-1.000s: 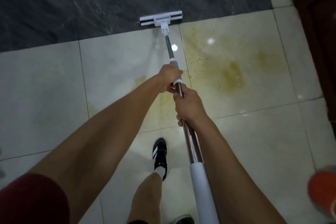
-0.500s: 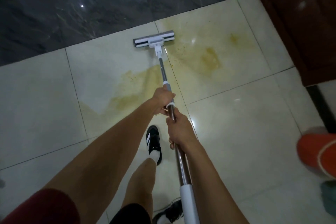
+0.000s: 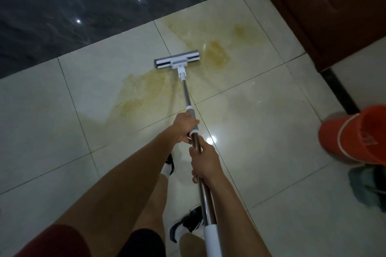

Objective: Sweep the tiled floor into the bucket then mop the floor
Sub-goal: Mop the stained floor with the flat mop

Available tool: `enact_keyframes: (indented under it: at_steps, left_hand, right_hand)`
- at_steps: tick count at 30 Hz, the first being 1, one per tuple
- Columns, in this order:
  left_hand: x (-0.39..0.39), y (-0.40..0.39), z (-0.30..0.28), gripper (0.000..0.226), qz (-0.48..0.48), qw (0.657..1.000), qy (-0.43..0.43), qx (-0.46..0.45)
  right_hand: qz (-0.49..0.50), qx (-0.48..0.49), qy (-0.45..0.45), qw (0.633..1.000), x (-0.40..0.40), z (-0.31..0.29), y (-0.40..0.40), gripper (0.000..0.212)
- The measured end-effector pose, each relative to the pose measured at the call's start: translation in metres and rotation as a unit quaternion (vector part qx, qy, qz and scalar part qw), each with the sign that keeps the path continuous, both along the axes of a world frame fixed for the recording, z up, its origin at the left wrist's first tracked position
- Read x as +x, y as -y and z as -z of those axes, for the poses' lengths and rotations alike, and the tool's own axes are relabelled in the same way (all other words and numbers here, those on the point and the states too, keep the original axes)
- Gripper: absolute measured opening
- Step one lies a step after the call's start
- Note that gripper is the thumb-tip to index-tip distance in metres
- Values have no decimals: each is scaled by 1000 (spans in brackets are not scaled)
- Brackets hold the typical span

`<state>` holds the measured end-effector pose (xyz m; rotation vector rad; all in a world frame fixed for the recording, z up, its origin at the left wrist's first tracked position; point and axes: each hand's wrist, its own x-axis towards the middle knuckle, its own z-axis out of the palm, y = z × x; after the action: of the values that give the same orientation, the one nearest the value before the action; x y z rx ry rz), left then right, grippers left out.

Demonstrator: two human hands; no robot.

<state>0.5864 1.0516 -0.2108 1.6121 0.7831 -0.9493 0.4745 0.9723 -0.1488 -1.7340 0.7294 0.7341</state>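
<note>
A flat white-and-grey mop head lies on the pale tiled floor, at the edge of a yellowish wet stain. Its metal pole runs back toward me. My left hand grips the pole at its grey collar. Just behind it, my right hand grips the bare metal part. An orange bucket stands at the right edge, partly cut off.
Dark glossy marble floor fills the far left. A dark wooden door or cabinet stands at the far right. A greenish cloth-like thing lies below the bucket. My feet in black-and-white shoes are under the pole.
The mop head has been pulled back from the dark marble edge onto the pale tiles, toward me. The view has shifted, bringing the orange bucket and wooden door further in.
</note>
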Motion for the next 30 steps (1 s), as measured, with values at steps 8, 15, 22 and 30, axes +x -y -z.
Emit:
enact_keyframes:
  at_steps: [8, 15, 22, 30]
  left_hand:
    - [50, -10, 12, 27, -24, 1000, 12, 1]
    - [140, -30, 32, 23, -13, 1000, 13, 7]
    - [290, -42, 52, 45, -24, 999, 33, -6]
    - [459, -59, 50, 14, -55, 996, 76, -3]
  right_hand:
    - [1, -25, 43, 999, 51, 13, -12, 29]
    - [8, -28, 41, 999, 137, 26, -36, 31]
    - [37, 4, 33, 999, 288, 42, -46, 32]
    - [-3, -15, 52, 999, 471, 53, -63, 25]
